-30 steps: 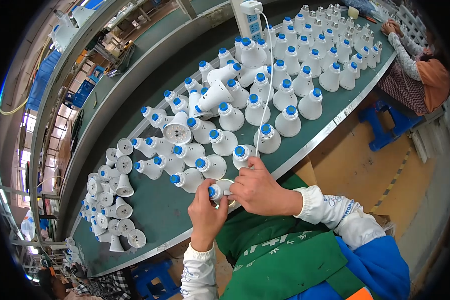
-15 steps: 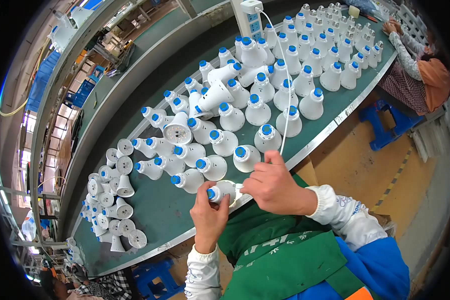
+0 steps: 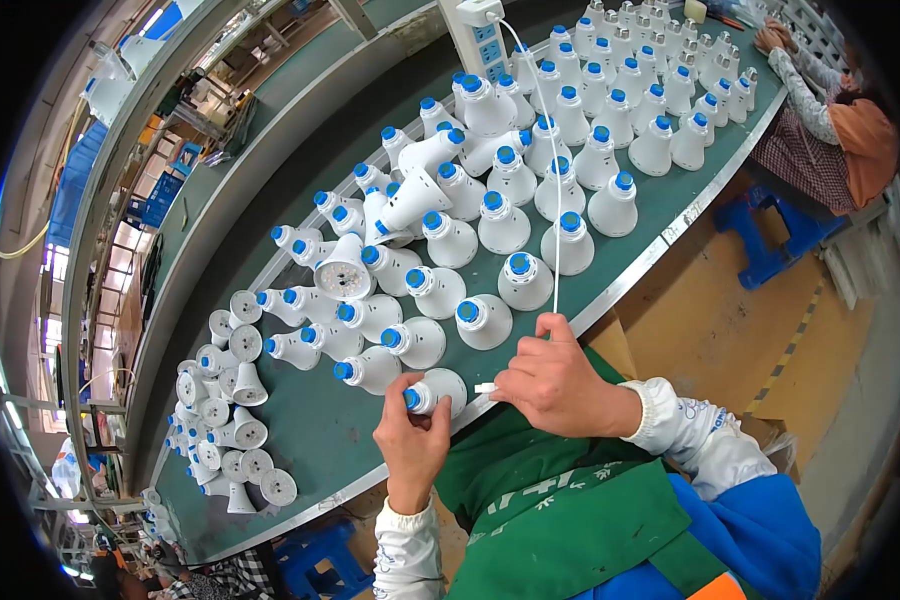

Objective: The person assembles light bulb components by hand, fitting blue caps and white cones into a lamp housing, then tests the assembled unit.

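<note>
Since the earlier frames the right hand [image 3: 560, 380] has drawn back from the bulb housing [image 3: 432, 391], so the small white plug [image 3: 485, 387] at the end of the white cable [image 3: 556, 200] is now sitting clear of the housing's open end instead of pressed into it. That hand is lying at about five o'clock on the green bench [image 3: 300, 420], fingers curled closed around the plug and the cable's lower end, thumb on top. From there the cable is running up toward twelve o'clock, over the standing bulbs, to the power strip [image 3: 475, 35].

At six o'clock the left hand [image 3: 410, 440] is gripping the housing on its side near the bench's front edge, fingers wrapped around the neck just behind the blue cap, wide end facing the plug.

Rows of blue-capped housings [image 3: 510, 220] are crowding the bench from nine to one o'clock, and uncapped white ones [image 3: 225, 400] are lying at eight o'clock. Another person [image 3: 830, 130] is working at two o'clock.
</note>
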The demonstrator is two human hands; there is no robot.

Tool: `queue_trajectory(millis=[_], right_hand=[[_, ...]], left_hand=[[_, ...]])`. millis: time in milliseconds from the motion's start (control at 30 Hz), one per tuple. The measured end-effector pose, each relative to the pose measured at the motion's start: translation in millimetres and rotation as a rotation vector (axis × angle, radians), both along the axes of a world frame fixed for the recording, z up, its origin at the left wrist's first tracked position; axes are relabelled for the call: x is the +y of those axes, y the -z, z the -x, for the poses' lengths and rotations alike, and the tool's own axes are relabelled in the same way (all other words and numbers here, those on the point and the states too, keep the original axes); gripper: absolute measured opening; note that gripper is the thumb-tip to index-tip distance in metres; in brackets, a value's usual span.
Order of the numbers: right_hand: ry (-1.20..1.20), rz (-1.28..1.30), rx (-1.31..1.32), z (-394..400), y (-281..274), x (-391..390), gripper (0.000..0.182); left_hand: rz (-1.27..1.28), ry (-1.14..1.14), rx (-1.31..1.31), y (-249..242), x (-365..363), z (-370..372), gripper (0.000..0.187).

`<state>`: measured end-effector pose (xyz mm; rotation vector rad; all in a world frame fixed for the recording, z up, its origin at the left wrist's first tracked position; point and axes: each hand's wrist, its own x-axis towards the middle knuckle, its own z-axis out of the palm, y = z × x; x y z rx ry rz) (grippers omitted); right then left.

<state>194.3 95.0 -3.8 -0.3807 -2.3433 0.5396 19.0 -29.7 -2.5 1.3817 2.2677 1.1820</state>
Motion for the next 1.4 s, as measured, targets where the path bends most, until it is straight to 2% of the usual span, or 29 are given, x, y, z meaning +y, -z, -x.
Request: queue_trajectory(millis=[533, 800, 933, 1000, 1067, 1200, 1267, 1333, 1400], right_hand=[[0.003, 0.0, -0.018, -0.5, -0.1, -0.2, 0.018], [-0.006, -0.009, -0.023, 0.9, 0.4, 0.8, 0.018], [-0.013, 0.007, -0.013, 2.5, -1.8, 2.0, 0.02], [-0.024, 0.008, -0.003, 4.2, -2.0, 2.6, 0.024], [-0.045, 0.019, -0.047, 5.4, -1.3, 2.8, 0.017], [-0.056, 0.02, -0.025, 12.4, -2.1, -0.3, 0.019], [-0.058, 0.014, -0.033, 13.6, -3.4, -1.0, 0.018], [-0.061, 0.005, -0.043, 14.1, -4.8, -1.7, 0.017], [-0.065, 0.011, -0.058, 15.7, -5.7, -4.2, 0.017]], left_hand=[[0.012, 0.013, -0.016, -1.4, -0.4, 0.9, 0.039], [0.033, 0.021, -0.138, -1.9, -10.3, 6.3, 0.04], [-0.068, -0.037, -0.117, -12.4, -33.8, 14.6, 0.04], [-0.107, -0.167, -0.178, -17.0, -48.3, 27.0, 0.039], [-0.111, -0.213, -0.144, -19.5, -56.5, 41.0, 0.038], [-0.12, -0.308, -0.117, -14.3, -54.2, 67.9, 0.036], [-0.114, -0.33, 0.0, -5.1, -48.2, 81.9, 0.038], [-0.067, -0.36, -0.035, -3.1, -38.6, 92.6, 0.041], [-0.147, -0.315, 0.109, 11.4, -28.6, 107.6, 0.043]])
